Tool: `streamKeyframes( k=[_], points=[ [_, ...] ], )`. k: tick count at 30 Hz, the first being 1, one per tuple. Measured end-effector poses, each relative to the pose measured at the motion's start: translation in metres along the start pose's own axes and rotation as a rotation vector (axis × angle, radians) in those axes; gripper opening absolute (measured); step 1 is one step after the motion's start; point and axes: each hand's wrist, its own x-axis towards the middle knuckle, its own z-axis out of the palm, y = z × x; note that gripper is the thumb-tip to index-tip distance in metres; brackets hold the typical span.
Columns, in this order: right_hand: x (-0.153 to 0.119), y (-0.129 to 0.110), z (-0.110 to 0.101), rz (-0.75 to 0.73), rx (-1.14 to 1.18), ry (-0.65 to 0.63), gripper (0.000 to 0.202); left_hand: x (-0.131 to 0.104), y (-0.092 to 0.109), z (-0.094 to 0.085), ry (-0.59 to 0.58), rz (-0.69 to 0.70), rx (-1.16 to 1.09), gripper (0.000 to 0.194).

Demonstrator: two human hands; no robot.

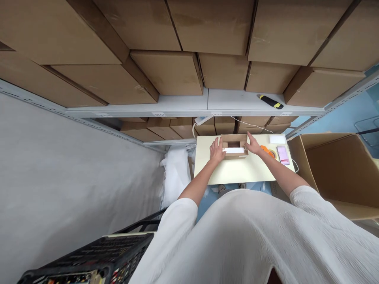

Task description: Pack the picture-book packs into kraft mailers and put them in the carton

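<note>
A small open cardboard box [235, 156] rests on the pale yellow table [231, 173], with a white item [234, 150] inside it. My left hand [217, 150] grips the box's left end, thumb near the white item. At the right end, my right hand [252, 144] holds the wall and raised flap between thumb and fingers. To the right of that hand, an orange tape dispenser [267, 151] lies partly behind my forearm, beside a roll of tape [273, 153] and a pinkish phone-like item [283, 155].
Shelves ahead hold many cardboard boxes [167, 73]. A black and yellow cutter [270, 101] lies on the shelf edge. A large open carton [340, 169] stands at right, a black crate [118, 252] at lower left. White wrapping [176, 169] lies left of the table.
</note>
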Motion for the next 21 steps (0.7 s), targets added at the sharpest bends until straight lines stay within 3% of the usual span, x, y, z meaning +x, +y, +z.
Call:
streamKeyframes(
  k=[6, 11, 17, 21],
  points=[
    [-0.012, -0.004, 0.001, -0.030, -0.066, 0.054, 0.078, -0.001, 0.003, -0.005, 0.015, 0.082, 0.048, 0.097],
    [-0.042, -0.001, 0.009, -0.146, -0.139, -0.011, 0.055, -0.007, 0.005, -0.004, -0.056, 0.191, 0.066, 0.074],
    [-0.065, 0.004, 0.026, -0.163, -0.267, -0.093, 0.060, -0.023, 0.001, 0.011, -0.146, 0.202, 0.093, 0.070],
    [-0.069, 0.019, 0.027, -0.090, -0.210, -0.031, 0.061, -0.027, 0.002, 0.019, -0.118, 0.186, 0.134, 0.068]
  ],
)
